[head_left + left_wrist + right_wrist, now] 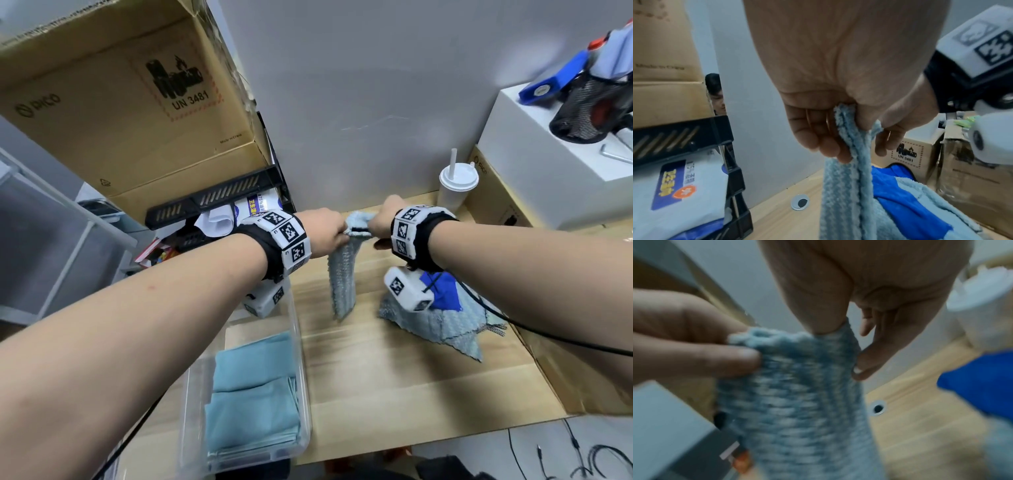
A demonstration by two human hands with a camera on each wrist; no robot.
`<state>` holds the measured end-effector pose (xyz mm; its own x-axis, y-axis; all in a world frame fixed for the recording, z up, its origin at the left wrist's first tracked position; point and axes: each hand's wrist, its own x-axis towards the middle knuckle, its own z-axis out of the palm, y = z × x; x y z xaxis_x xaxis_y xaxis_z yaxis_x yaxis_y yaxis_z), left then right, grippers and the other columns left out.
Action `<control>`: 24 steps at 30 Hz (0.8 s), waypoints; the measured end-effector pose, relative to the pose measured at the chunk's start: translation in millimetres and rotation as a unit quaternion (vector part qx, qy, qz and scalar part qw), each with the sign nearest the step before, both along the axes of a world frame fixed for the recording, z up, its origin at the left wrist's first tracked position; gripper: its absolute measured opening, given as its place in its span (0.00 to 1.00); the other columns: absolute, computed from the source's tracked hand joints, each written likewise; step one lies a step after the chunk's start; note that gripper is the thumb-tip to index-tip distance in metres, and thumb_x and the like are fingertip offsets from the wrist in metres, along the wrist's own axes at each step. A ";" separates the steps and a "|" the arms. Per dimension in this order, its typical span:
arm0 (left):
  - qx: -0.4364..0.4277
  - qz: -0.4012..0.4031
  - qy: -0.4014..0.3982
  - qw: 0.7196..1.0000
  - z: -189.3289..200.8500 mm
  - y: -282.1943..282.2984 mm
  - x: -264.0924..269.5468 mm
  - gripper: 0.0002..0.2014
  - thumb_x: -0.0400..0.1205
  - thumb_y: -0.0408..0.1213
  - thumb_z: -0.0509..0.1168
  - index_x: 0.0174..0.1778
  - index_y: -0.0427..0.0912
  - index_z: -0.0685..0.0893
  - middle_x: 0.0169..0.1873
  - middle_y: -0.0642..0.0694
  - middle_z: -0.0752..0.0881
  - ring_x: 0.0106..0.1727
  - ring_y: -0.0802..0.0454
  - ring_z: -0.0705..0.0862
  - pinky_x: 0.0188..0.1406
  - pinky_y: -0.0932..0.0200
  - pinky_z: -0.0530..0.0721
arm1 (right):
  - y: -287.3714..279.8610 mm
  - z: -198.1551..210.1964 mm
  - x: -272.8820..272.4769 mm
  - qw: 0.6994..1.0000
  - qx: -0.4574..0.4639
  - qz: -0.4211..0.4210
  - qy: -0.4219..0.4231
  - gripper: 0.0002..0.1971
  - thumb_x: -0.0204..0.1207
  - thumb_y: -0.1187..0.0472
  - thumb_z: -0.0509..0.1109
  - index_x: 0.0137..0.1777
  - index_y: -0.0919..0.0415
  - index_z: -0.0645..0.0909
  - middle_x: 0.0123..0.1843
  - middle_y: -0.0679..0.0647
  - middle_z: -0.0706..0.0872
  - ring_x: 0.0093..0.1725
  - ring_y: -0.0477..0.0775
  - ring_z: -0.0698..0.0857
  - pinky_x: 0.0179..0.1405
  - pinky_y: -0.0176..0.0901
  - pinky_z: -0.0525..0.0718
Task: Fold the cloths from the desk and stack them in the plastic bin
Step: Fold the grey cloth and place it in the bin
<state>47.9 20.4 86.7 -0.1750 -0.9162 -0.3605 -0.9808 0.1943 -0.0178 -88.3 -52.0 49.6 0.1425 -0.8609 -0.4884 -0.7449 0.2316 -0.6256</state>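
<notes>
Item: pale blue ribbed cloth, held in the air above the worktop. It hangs doubled lengthwise as a narrow strip, its lower end at or just above the wood. Top edge pinched at both ends, hands close together, presumably so the layers align before the next fold.

Left hand: fingers curled round the cloth's upper edge; the left wrist view shows the doubled layers emerging between thumb and fingers. Grip closed on the cloth.

Right hand: thumb and forefinger pinch the same top edge just beside the left. The right wrist view is blurred, so the exact finger placement is uncertain, though the pinch itself reads clearly. Grip closed on the cloth.

Plastic bin: clear, at the worktop's left edge below the left forearm. Contains folded teal cloths, lying flat and stacked. Its nearness probably keeps the transfer short.

Remaining stock: a loose heap on the worktop under the right wrist, pale blue cloth with a bright blue cloth partly on top, unfolded.

Also present: lidded white cup with straw at the back; cardboard boxes to the left and right.

Status, by judgement: task partly done; present cloth mid-fold.
</notes>
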 end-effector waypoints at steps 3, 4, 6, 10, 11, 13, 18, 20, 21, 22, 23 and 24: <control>0.024 -0.002 -0.015 1.000 -1.7 3.0 10.8 0.16 0.89 0.42 0.55 0.41 0.37 0.80 0.37 0.42 0.81 0.42 0.42 0.80 0.44 0.54 0.79 | -17.3 -12.6 -13.1 0.996 -0.075 0.036 0.041 0.14 0.63 0.66 0.66 0.51 0.59 0.79 0.46 0.60 0.85 0.44 0.65 0.89 0.46 0.59 0.90; 0.030 0.005 -0.013 0.999 -3.0 3.7 14.6 0.16 0.89 0.42 0.55 0.41 0.37 0.80 0.37 0.42 0.81 0.43 0.41 0.82 0.45 0.54 0.80 | -15.9 -8.8 -16.7 0.995 -0.084 0.047 0.026 0.13 0.63 0.67 0.65 0.47 0.56 0.81 0.46 0.58 0.86 0.44 0.63 0.88 0.46 0.57 0.90; 0.027 0.023 -0.016 0.999 -5.0 5.0 20.4 0.16 0.89 0.41 0.55 0.40 0.37 0.79 0.36 0.42 0.82 0.42 0.41 0.81 0.43 0.55 0.78 | -13.0 -4.1 -19.7 0.988 -0.125 0.090 0.004 0.11 0.66 0.68 0.64 0.42 0.54 0.83 0.44 0.55 0.88 0.41 0.59 0.87 0.44 0.49 0.89; 0.009 0.053 -0.025 0.998 -6.0 7.9 26.3 0.14 0.87 0.40 0.57 0.39 0.37 0.78 0.37 0.40 0.80 0.42 0.41 0.80 0.39 0.58 0.71 | -3.9 6.5 -19.5 0.915 -0.221 0.312 0.125 0.11 0.67 0.66 0.69 0.47 0.50 0.81 0.44 0.49 0.85 0.44 0.57 0.83 0.42 0.44 0.82; 0.010 0.055 -0.025 0.998 -5.8 7.8 27.8 0.14 0.87 0.40 0.57 0.39 0.38 0.78 0.37 0.40 0.81 0.43 0.40 0.81 0.39 0.58 0.72 | -2.5 7.5 -18.3 0.896 -0.235 0.340 0.160 0.11 0.67 0.65 0.69 0.47 0.50 0.81 0.44 0.49 0.84 0.44 0.58 0.82 0.42 0.44 0.81; 0.017 0.062 -0.027 0.998 -4.8 7.1 30.8 0.14 0.87 0.40 0.57 0.39 0.37 0.78 0.37 0.40 0.82 0.45 0.39 0.84 0.41 0.57 0.76 | -0.8 10.3 -17.0 0.906 -0.229 0.319 0.159 0.10 0.66 0.66 0.66 0.43 0.52 0.82 0.41 0.52 0.87 0.43 0.60 0.86 0.43 0.46 0.85; 0.015 0.083 -0.027 0.996 -4.2 10.4 40.2 0.16 0.87 0.40 0.57 0.48 0.32 0.86 0.46 0.36 0.88 0.49 0.38 0.85 0.45 0.55 0.79 | 2.1 19.5 -12.3 0.985 -0.035 0.158 -0.052 0.12 0.70 0.75 0.64 0.33 0.62 0.85 0.30 0.59 0.87 0.36 0.65 0.91 0.42 0.59 0.91; 0.000 0.095 -0.026 0.995 -2.7 10.8 44.5 0.17 0.87 0.40 0.57 0.51 0.32 0.86 0.46 0.36 0.88 0.48 0.38 0.86 0.44 0.56 0.79 | 1.7 23.6 -9.7 0.989 -0.027 0.123 -0.084 0.12 0.72 0.75 0.63 0.35 0.63 0.86 0.29 0.60 0.86 0.36 0.65 0.91 0.41 0.60 0.91; -0.010 0.102 -0.024 0.994 -1.5 10.2 47.6 0.17 0.87 0.41 0.57 0.50 0.32 0.87 0.45 0.36 0.88 0.47 0.39 0.86 0.43 0.55 0.80 | 0.2 25.3 -8.0 0.989 -0.029 0.109 -0.092 0.13 0.73 0.74 0.63 0.36 0.62 0.86 0.28 0.59 0.86 0.35 0.64 0.91 0.39 0.58 0.91; -0.022 0.107 -0.020 0.994 1.1 9.8 50.3 0.17 0.88 0.41 0.56 0.50 0.32 0.87 0.44 0.37 0.88 0.46 0.39 0.86 0.43 0.55 0.80 | -0.3 29.4 -5.8 0.989 -0.031 0.097 -0.103 0.13 0.73 0.74 0.62 0.35 0.61 0.85 0.26 0.59 0.86 0.33 0.62 0.91 0.36 0.56 0.91; -0.035 0.111 -0.017 0.993 3.5 8.4 53.8 0.18 0.88 0.41 0.56 0.49 0.32 0.86 0.44 0.37 0.87 0.46 0.39 0.85 0.43 0.55 0.81 | -1.4 33.4 -3.2 0.989 -0.032 0.085 -0.118 0.15 0.74 0.75 0.62 0.33 0.60 0.84 0.24 0.59 0.85 0.32 0.62 0.90 0.33 0.53 0.91; -0.052 0.113 -0.015 0.992 7.0 7.2 56.7 0.18 0.88 0.41 0.55 0.49 0.33 0.86 0.45 0.38 0.87 0.46 0.39 0.85 0.44 0.54 0.82 | -2.8 36.9 -0.9 0.987 -0.040 0.074 -0.134 0.16 0.74 0.75 0.61 0.31 0.59 0.83 0.25 0.59 0.85 0.32 0.63 0.90 0.32 0.53 0.91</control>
<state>104.7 27.6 93.6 0.0479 -0.9634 -0.2638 -0.9978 -0.0342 -0.0565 -89.2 -54.8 86.5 0.3851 -0.8553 -0.3466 -0.5724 0.0732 -0.8167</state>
